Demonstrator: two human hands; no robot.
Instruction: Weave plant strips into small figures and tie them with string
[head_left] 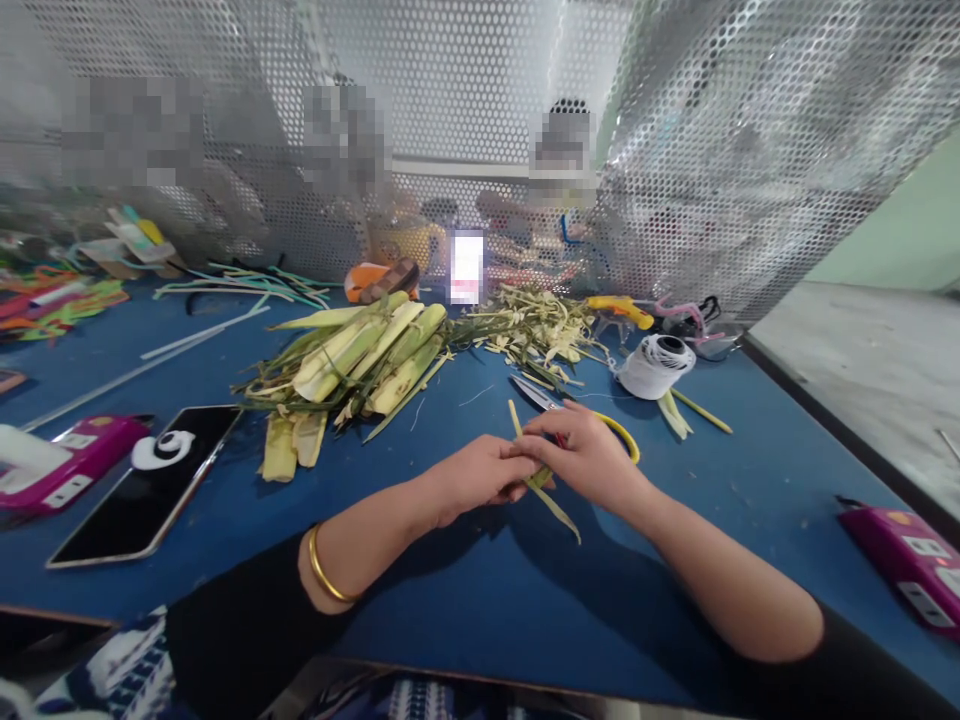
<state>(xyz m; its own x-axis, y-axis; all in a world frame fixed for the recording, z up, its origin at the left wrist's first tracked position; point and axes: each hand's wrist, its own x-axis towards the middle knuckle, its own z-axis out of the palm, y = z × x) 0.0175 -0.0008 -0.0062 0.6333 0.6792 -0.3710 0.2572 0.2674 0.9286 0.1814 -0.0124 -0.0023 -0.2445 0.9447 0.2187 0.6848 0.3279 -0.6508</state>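
Note:
Both hands meet over the blue table, closed on a narrow strip of corn husk (559, 515) whose two ends stick out beyond the fingers. My left hand (487, 470) pinches the strip from the left. From the right, my right hand (585, 450) has its fingers bent over the same strip, touching the left fingertips. Just behind the right hand lie scissors (532, 391) with a yellow handle, partly covered by that hand. Farther left is a pile of pale green corn husks (360, 360). Shredded husk scraps (536, 325) are heaped at the back.
A white thread spool (655, 368) stands to the right, near a yellow tool (622, 311). On the left lie a phone (150, 490) and a magenta power strip (82, 455); another power strip (911, 560) sits at far right. A perforated metal screen (465, 80) closes the back.

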